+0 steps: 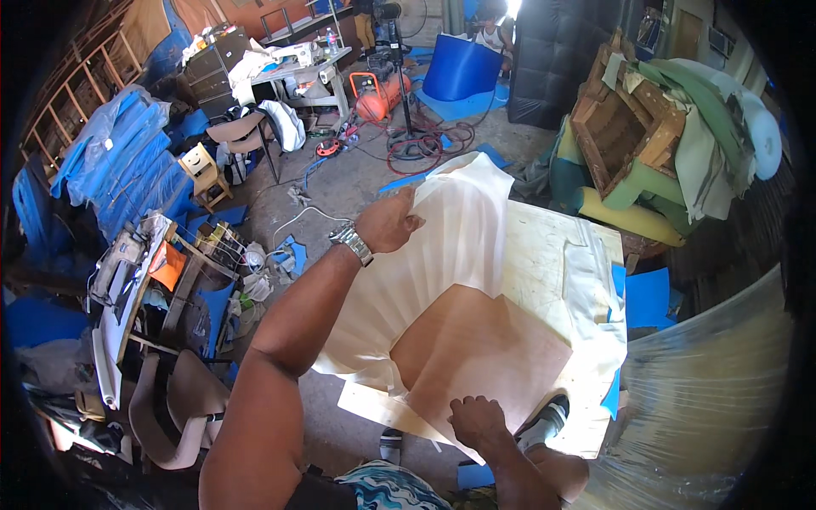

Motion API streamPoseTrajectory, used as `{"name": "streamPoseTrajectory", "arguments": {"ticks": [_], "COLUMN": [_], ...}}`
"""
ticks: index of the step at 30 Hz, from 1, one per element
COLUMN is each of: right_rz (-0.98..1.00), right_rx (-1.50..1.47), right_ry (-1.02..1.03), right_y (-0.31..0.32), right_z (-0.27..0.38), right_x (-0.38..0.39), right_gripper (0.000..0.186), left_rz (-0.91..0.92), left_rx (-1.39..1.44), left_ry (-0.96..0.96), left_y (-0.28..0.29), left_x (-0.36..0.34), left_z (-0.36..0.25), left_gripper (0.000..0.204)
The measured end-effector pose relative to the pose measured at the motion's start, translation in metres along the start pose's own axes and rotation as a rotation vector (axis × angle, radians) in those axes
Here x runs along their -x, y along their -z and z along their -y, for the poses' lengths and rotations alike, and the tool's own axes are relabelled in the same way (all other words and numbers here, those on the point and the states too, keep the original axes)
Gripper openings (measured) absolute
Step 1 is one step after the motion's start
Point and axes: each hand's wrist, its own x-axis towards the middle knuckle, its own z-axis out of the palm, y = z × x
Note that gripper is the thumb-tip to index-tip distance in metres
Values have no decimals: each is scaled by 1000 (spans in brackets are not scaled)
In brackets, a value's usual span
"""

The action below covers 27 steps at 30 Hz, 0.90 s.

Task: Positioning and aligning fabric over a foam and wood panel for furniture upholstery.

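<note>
A sheet of thin white cloth (pixel 455 229) hangs in soft folds over the far left part of a pale wooden tabletop (pixel 540 263). With fingers curled, my left hand (pixel 389 223), a metal watch at its wrist, grips the cloth's left side. A flat brown panel (pixel 493 348) lies on the near part of the table, and the cloth partly overlaps its left edge. My right hand (pixel 478 421) is closed at the panel's near edge; whatever its fingers hold is hidden under them.
More white cloth (pixel 595 314) is bunched along the table's right side. Chairs (pixel 191 399) and a cluttered bench stand at left. A red compressor (pixel 378 98) and coiled hoses (pixel 425 149) lie ahead. A wooden furniture frame (pixel 625 119) leans at right; another person (pixel 491 36) is far back.
</note>
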Motion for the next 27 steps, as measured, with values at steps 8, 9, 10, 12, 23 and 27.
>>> {"name": "streamPoseTrajectory", "arguments": {"ticks": [8, 9, 10, 12, 23, 27], "right_rz": [-17, -27, -36, -90, -21, -33], "right_rx": [-1, -13, -21, -12, -14, -19], "right_ry": [10, 12, 10, 29, 9, 9], "right_y": [-5, -6, -7, -10, -3, -1], "right_z": [-1, -1, -2, -1, -1, 0], "right_x": [0, 0, 0, 1, 0, 0], "right_gripper": [32, 32, 32, 29, 32, 30], "left_rz": [-1, 4, 5, 4, 5, -10], "left_rx": [13, 11, 11, 8, -2, 2], "left_ry": [4, 0, 1, -4, -1, -20], "left_y": [0, 0, 0, 0, 1, 0], "left_x": [1, 0, 0, 0, 1, 1], "left_z": [-1, 0, 1, 1, 0, 1], "left_gripper": [45, 46, 46, 47, 50, 50]}}
